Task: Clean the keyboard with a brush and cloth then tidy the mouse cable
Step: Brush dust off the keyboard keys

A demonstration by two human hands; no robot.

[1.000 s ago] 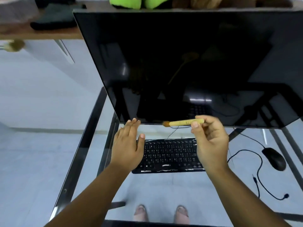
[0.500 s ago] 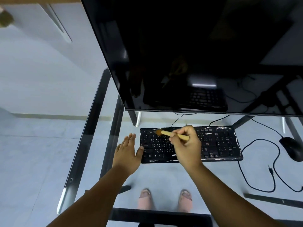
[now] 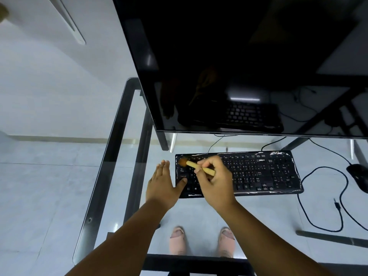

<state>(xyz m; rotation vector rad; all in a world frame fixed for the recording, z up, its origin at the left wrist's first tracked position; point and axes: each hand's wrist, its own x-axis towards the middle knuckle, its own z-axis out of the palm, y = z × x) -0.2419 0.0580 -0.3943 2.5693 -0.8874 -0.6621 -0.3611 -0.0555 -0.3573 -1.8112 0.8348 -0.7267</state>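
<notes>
A black keyboard [image 3: 262, 172] lies on the glass desk below the monitor. My right hand [image 3: 215, 182] grips a small brush [image 3: 197, 167] with a pale wooden handle; its brown bristles touch the keyboard's top-left corner. My left hand [image 3: 162, 184] lies flat with straight fingers at the keyboard's left end, the thumb resting on its left edge. A black mouse [image 3: 358, 176] sits at the far right, and its cable [image 3: 318, 196] loops loosely over the glass. No cloth is in view.
A large dark monitor [image 3: 239, 66] overhangs the keyboard's back edge. The glass desk [image 3: 123, 156] has a black metal frame; its left edge runs close to my left hand. A loose jack plug [image 3: 336, 204] lies by the cable. My feet show through the glass.
My right hand came down from in front of the monitor and carried the brush leftward to the keyboard's top-left corner. My left hand settled against the keyboard's left end. My view tilted down.
</notes>
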